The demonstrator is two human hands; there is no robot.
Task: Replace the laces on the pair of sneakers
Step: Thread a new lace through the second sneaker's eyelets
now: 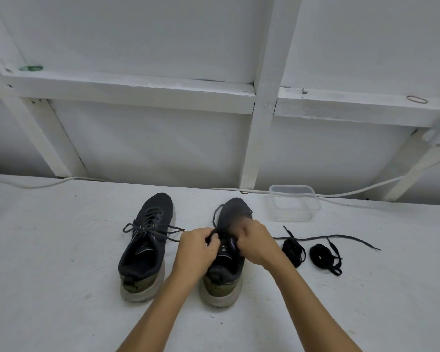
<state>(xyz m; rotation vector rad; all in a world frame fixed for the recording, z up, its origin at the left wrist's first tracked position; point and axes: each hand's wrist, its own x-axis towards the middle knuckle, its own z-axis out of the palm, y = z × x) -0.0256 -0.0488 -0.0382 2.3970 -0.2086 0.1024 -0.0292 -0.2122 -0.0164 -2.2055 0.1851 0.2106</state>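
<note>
White floor [61,250], container [294,203], spare laces [324,257].

Matt dark sneakers [148,240], seemingly cloth; clear glossy plastic tub [294,203].

We saw two dark sneakers side by side — the left sneaker [145,246] still laced, the right sneaker [225,252] half unlaced — two coiled black laces [313,252] beside it.

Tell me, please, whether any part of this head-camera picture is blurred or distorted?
Head view: the right hand is motion-blurred over the right sneaker; the left sneaker and coiled black laces stay sharp; the wide-angle lens splays the white beams.
</note>
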